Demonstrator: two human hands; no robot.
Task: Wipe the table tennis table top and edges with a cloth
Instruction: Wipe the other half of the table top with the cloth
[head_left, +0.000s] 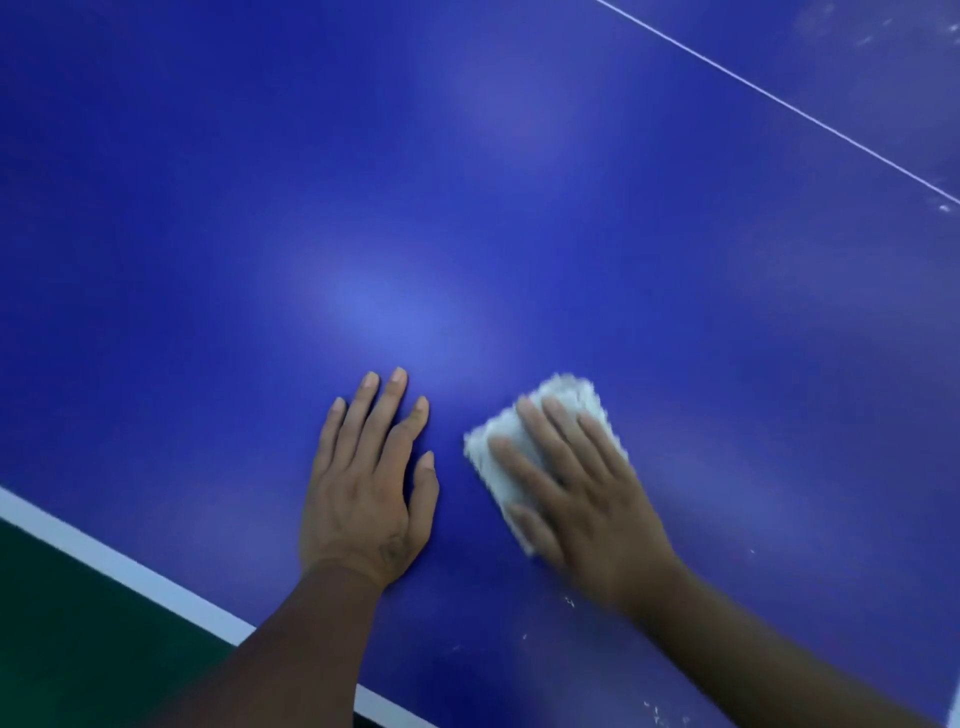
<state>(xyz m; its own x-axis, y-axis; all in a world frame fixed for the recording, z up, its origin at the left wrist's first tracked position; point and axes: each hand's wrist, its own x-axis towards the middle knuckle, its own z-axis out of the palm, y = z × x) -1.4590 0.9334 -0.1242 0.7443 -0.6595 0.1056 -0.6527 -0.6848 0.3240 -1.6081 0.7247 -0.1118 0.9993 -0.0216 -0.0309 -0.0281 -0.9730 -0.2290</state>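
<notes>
1. Right hand (582, 493), fingers spread flat, pressed the white cloth (569, 395) onto the table top (467, 182) near its white-lined edge (130, 566).
2. Left hand (363, 493) lay flat beside it, fingers straight, holding nothing.
3. I judged even pressure and overlapping strokes toward the white specks (654, 712) best.

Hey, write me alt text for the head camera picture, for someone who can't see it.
A right hand presses a white cloth flat on the blue table top, while the left hand rests flat beside it, clear of the cloth. A white edge line crosses the lower left, a thin white line the upper right; white specks lie near the bottom right.
</notes>
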